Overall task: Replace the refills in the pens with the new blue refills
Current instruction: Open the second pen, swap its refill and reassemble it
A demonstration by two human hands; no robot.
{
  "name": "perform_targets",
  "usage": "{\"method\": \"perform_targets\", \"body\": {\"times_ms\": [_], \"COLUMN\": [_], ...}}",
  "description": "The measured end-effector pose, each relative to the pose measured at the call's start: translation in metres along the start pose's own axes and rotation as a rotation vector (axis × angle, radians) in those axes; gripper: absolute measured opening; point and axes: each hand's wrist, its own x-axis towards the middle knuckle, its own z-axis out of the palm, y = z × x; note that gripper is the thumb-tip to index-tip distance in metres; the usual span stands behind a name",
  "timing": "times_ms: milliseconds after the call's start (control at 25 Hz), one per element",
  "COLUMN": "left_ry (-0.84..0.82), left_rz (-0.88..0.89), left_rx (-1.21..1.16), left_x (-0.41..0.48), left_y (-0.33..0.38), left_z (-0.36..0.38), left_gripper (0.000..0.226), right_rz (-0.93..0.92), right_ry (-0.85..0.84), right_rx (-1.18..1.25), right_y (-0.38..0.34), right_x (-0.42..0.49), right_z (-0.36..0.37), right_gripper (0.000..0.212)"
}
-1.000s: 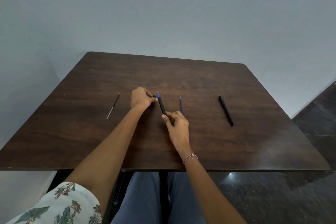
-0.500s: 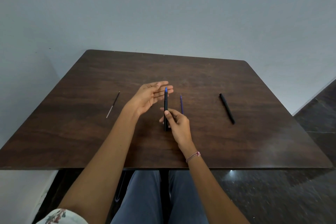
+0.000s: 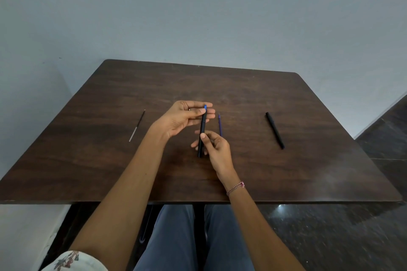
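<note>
My right hand [image 3: 214,147] grips the lower half of a black pen barrel [image 3: 202,126] and holds it upright above the brown table [image 3: 286,178]. A blue refill tip [image 3: 205,106] sticks out of the barrel's top. My left hand [image 3: 185,117] pinches that top end between thumb and fingers. Just right of my hands, a loose blue refill [image 3: 220,124] lies on the table. Further right lies a second black pen [image 3: 274,130]. A thin dark refill with a pale end [image 3: 137,125] lies to the left.
The table stands against a grey wall. My legs in blue trousers [image 3: 176,240] are under its near edge. Dark tiled floor [image 3: 352,237] shows at the right.
My right hand has lifted the pen off the table and turned it upright. My left hand opened palm up, then closed its thumb and fingers on the pen's top end.
</note>
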Motion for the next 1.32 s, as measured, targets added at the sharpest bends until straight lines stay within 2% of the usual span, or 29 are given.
{"method": "perform_targets", "body": {"times_ms": [240, 400, 480, 600, 720, 840, 960, 1080, 1200, 1320], "left_ry": [0.17, 0.272, 0.207, 0.045, -0.035, 0.0, 0.112, 0.188, 0.167, 0.038], "left_rz": [0.049, 0.083, 0.087, 0.059, 0.058, 0.078, 0.097, 0.136, 0.144, 0.101], "left_rx": [-0.011, 0.067, 0.002, -0.115, -0.125, -0.075, -0.062, 0.062, 0.132, -0.016], "left_x": [0.001, 0.002, 0.004, 0.003, 0.001, -0.002, -0.004, -0.004, -0.006, -0.009], "left_y": [-0.004, -0.006, -0.008, -0.008, -0.008, -0.009, -0.008, -0.006, -0.005, -0.008], "left_z": [0.004, 0.006, 0.008, 0.008, 0.005, 0.006, 0.01, 0.012, 0.015, 0.017], "left_gripper": [0.019, 0.016, 0.011, 0.024, 0.029, 0.026, 0.022, 0.022, 0.026, 0.026], "right_rz": [0.001, -0.003, -0.007, -0.01, -0.003, 0.025, 0.054, 0.079, 0.088, 0.071], "right_ry": [0.006, 0.013, 0.021, 0.034, 0.034, 0.005, 0.007, 0.009, -0.005, 0.007], "right_rx": [-0.018, -0.034, -0.021, 0.009, 0.035, 0.06, 0.144, 0.201, 0.219, 0.237], "right_y": [0.001, 0.001, 0.001, 0.0, 0.0, 0.0, -0.001, -0.002, -0.003, -0.004], "right_x": [0.002, 0.002, 0.002, 0.002, 0.001, -0.001, -0.002, -0.004, -0.005, -0.005], "right_z": [-0.001, -0.001, -0.001, -0.001, -0.003, -0.001, 0.0, -0.002, -0.002, -0.002], "right_gripper": [0.014, 0.014, 0.014, 0.013, 0.014, 0.016, 0.019, 0.018, 0.019, 0.017]}}
